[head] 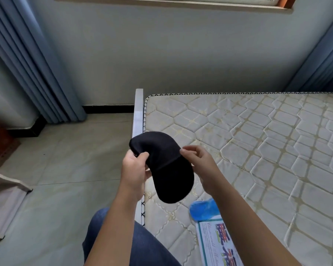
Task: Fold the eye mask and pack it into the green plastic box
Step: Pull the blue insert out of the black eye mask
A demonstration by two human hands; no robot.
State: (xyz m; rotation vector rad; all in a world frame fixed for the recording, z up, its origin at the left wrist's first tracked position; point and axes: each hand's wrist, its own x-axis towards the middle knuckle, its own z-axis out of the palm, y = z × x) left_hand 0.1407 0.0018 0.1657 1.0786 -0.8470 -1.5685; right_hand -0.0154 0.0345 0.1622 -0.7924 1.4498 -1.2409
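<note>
A black eye mask (165, 169) hangs in the air over the near left edge of a bare mattress (258, 141). My left hand (135, 166) grips its upper left part, thumb on top of the fabric. My right hand (198, 160) pinches the mask's right edge at its narrow middle. The mask curves downward, its lower lobe hanging free. No green plastic box shows in this view.
A blue gel-like pad (204, 208) lies on the mattress below the mask, next to a printed sheet with a teal border (217, 244). My knee in blue jeans (119, 237) is beside the white bed frame (137, 112). Blue curtains (27, 60) hang at left.
</note>
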